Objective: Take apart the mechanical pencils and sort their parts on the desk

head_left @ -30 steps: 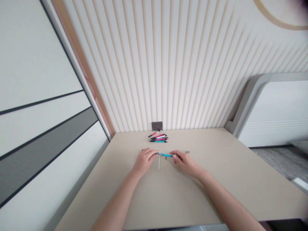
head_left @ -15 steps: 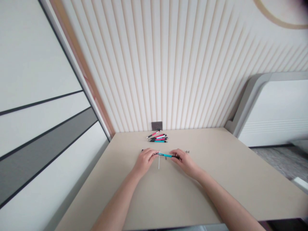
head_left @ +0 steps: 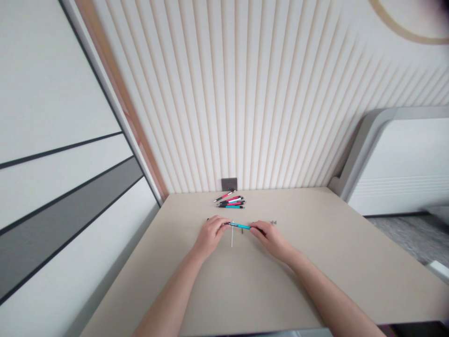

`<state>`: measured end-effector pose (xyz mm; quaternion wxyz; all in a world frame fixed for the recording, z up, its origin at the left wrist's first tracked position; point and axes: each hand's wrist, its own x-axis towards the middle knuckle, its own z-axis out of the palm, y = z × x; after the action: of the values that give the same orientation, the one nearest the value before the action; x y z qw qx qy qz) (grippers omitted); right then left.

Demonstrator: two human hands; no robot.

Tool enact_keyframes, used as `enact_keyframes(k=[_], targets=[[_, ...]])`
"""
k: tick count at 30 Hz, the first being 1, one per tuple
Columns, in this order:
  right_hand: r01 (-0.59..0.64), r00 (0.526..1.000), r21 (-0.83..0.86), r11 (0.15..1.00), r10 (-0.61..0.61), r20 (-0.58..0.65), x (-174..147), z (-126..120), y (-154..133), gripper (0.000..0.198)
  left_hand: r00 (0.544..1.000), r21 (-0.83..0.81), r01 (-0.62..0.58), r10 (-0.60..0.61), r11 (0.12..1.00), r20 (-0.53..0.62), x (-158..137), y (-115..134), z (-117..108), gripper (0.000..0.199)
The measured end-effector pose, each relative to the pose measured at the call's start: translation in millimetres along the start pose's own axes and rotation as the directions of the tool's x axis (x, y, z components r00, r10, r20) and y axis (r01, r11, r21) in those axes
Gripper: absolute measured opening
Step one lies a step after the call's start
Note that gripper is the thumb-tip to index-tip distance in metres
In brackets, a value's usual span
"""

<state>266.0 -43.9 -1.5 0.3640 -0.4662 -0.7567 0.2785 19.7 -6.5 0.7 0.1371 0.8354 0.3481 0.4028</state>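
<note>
A blue pen [head_left: 241, 226] with dark ends is held level above the table between my two hands. My left hand [head_left: 211, 232] pinches its left end, and my right hand [head_left: 268, 236] has its fingers closed round the dark right end. Under the pen lies a thin white rod [head_left: 232, 238], pointing toward me. Beside that rod is a small dark piece [head_left: 242, 231], too small to name. Small grey parts [head_left: 273, 222] lie just beyond my right hand. Some dark item [head_left: 208, 219] shows partly behind my left hand.
Several red, blue and black pens [head_left: 231, 202] lie in a loose pile toward the back of the beige table [head_left: 280, 290]. A dark wall socket [head_left: 229, 184] sits behind them on the ribbed wall. A white cabinet [head_left: 115, 262] stands along the left side.
My right hand's fingers have slid left and closed further over the pen's dark end, hiding most of it. My left hand has hardly moved.
</note>
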Motion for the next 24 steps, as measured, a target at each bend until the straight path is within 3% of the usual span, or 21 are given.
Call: enact_keyframes(k=[5,8,14,19,24], targets=[[-0.020,0.998,-0.037,0.999,0.018,-0.061,1.0,1.4,3.3,0.023,1.000,-0.011,0.013,-0.013,1.000,0.010,-0.6,1.4,1.0,0.014],[-0.047,0.995,-0.015,0.999,0.045,-0.090,-0.2,2.5,3.8,0.034,0.999,-0.014,0.022,-0.021,1.000,0.024,-0.5,1.5,1.1,0.014],[0.023,0.999,-0.075,0.997,-0.025,-0.022,1.1,2.2,1.7,0.038,0.999,-0.015,0.032,-0.032,0.999,0.003,0.5,1.4,0.7,0.015],[-0.057,0.997,-0.039,0.998,0.055,-0.055,0.5,4.5,1.2,0.019,0.999,-0.013,0.042,-0.042,0.999,0.015,0.4,3.3,0.5,0.014],[-0.032,0.998,-0.039,0.999,0.030,-0.048,-0.9,3.7,-1.6,0.027,0.998,-0.014,0.044,-0.043,0.999,0.036,-0.1,4.9,1.5,0.014]])
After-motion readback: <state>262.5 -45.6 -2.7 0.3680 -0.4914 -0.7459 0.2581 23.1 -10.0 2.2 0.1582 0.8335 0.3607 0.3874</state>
